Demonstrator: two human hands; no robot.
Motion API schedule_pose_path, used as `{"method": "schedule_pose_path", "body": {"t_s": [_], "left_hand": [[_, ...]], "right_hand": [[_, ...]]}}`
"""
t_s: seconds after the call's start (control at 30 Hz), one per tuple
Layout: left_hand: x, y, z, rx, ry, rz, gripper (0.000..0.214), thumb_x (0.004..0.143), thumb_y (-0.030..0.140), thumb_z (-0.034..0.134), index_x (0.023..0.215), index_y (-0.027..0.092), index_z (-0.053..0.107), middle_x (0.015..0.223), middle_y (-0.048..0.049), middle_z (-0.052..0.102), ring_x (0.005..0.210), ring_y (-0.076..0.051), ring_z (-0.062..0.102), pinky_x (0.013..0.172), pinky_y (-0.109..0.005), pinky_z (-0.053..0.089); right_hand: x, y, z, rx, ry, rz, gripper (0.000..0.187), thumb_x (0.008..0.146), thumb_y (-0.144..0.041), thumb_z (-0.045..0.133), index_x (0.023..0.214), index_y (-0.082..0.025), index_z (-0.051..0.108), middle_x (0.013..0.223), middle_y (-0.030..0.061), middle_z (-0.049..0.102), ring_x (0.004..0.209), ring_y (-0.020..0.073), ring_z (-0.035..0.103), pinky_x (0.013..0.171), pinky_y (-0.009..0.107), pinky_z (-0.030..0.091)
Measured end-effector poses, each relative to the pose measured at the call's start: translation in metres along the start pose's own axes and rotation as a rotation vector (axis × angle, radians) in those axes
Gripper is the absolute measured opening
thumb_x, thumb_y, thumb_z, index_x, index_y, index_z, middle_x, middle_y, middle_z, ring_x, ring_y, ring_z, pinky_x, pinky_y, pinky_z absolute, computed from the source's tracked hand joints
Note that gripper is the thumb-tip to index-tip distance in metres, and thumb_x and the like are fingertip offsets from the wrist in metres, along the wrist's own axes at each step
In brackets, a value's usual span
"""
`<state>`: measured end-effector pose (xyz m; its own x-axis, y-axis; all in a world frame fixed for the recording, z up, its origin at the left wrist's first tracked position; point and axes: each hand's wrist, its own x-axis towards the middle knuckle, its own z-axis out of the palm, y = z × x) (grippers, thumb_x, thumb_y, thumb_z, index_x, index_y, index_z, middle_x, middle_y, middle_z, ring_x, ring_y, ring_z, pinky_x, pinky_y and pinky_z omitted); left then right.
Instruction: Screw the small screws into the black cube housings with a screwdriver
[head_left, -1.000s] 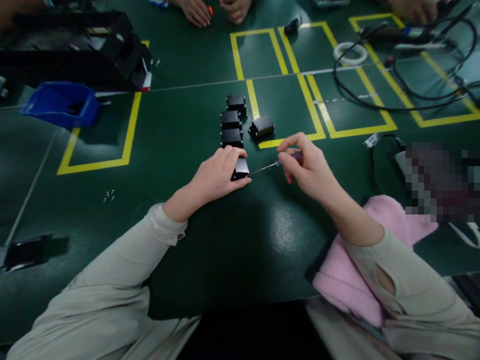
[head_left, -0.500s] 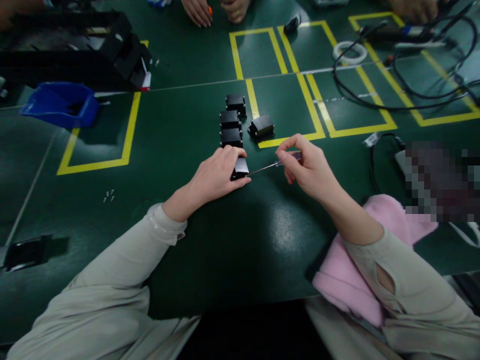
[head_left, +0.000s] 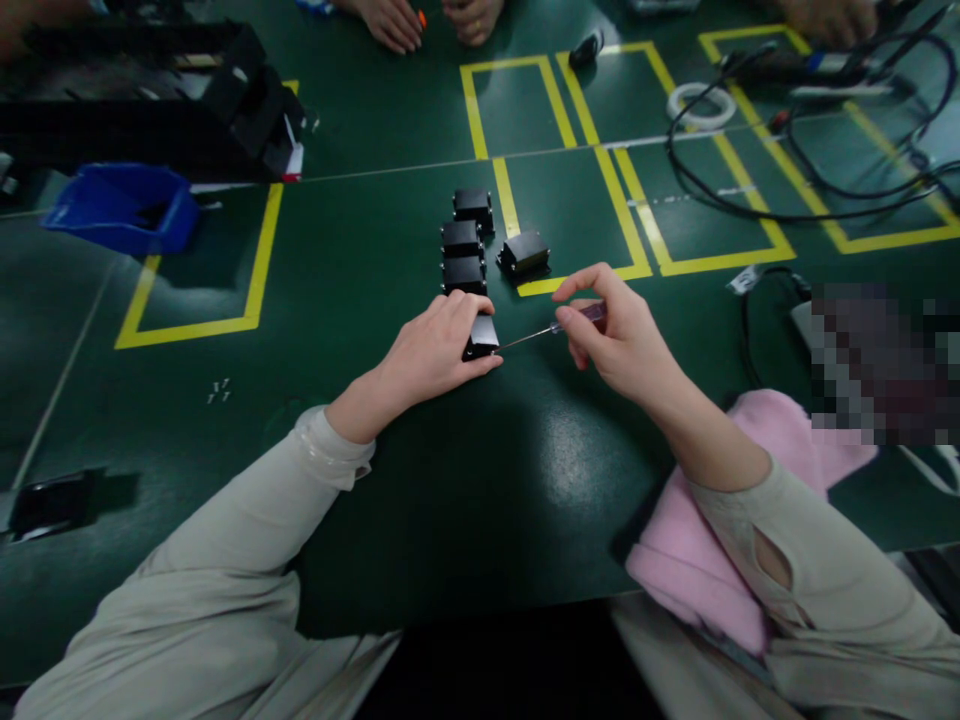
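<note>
Head view, from the left: a blue bin (head_left: 101, 232) sits near a black frame (head_left: 112, 115), and a few screws (head_left: 217, 387) lie loose on the green table (head_left: 540, 450).

Next comes the left hand (head_left: 431, 350), closed around a box (head_left: 484, 330), fingers over its far side and thumb along the near side. This box rests on the table in front of the wearer, at the near end of a row of three black boxes (head_left: 463, 272). Its long axis seems to run left to right, as in the row, but the hand covers its left part, so I cannot be sure. Another box (head_left: 525, 254) stands apart, just right of the row.

Further right, the driver (head_left: 583, 315) points left and slightly toward the wearer, its tip at the box's near right corner, its handle pinched by the right hand (head_left: 616, 328). A pink cloth (head_left: 694, 570) lies beneath the right forearm.

The step in hand looks like driving a screw at that corner; whether the driver is turning, I cannot tell. The next move calls for a seated tip, a straight shaft and a firmly braced box.
</note>
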<state>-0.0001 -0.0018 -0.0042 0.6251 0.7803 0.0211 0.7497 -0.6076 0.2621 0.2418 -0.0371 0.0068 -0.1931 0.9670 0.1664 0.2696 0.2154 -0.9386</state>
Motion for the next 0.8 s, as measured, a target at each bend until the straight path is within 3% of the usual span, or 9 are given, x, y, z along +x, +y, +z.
{"method": "schedule_pose_path", "body": {"t_s": [0.1,0.27,0.47,0.63,0.8], "left_hand": [[0.0004,0.0,0.0,0.001,0.002,0.002,0.054,0.091,0.048,0.066,0.131,0.018,0.046,0.129,-0.0123,0.058,0.113,-0.03,0.058,0.086,-0.041,0.053],[0.0005,0.0002,0.0001,-0.006,-0.002,-0.002,0.053,0.091,0.048,0.066,0.131,0.019,0.046,0.129,-0.0123,0.058,0.113,-0.03,0.058,0.087,-0.041,0.052],[0.0005,0.0003,-0.0003,0.0,-0.001,0.003,0.054,0.091,0.047,0.066,0.131,0.019,0.045,0.129,-0.0123,0.058,0.112,-0.03,0.058,0.086,-0.041,0.052],[0.0006,-0.0001,0.0001,0.001,-0.002,0.002,0.054,0.091,0.047,0.066,0.132,0.019,0.045,0.129,-0.0119,0.058,0.112,-0.029,0.058,0.084,-0.04,0.053],[0.0005,-0.0003,0.0007,-0.005,-0.001,-0.006,0.055,0.09,0.047,0.068,0.131,0.019,0.046,0.128,-0.0114,0.058,0.113,-0.029,0.057,0.085,-0.04,0.052]], "right_hand": [[-0.0001,-0.0007,-0.0001,-0.002,0.008,0.001,0.012,0.094,-0.018,0.059,0.1,-0.025,0.05,0.056,-0.011,0.049,0.041,0.0077,0.049,0.045,0.025,0.035],[0.0,-0.0008,0.0003,-0.012,0.012,0.025,0.012,0.098,-0.027,0.058,0.089,-0.025,0.051,0.047,-0.0111,0.045,0.037,0.0079,0.046,0.041,0.025,0.029],[-0.0014,0.0002,0.001,0.005,0.02,0.004,0.012,0.096,-0.018,0.056,0.101,-0.026,0.049,0.059,-0.0104,0.047,0.041,0.0078,0.048,0.044,0.025,0.034],[-0.0008,0.0009,0.0009,-0.031,0.013,0.0,0.01,0.099,-0.027,0.056,0.092,-0.025,0.05,0.049,-0.0107,0.044,0.038,0.0079,0.045,0.041,0.025,0.029],[-0.0008,0.0032,0.0014,-0.005,0.022,-0.045,0.012,0.095,-0.016,0.056,0.101,-0.024,0.05,0.057,-0.0111,0.047,0.04,0.0062,0.048,0.044,0.023,0.034]]}}
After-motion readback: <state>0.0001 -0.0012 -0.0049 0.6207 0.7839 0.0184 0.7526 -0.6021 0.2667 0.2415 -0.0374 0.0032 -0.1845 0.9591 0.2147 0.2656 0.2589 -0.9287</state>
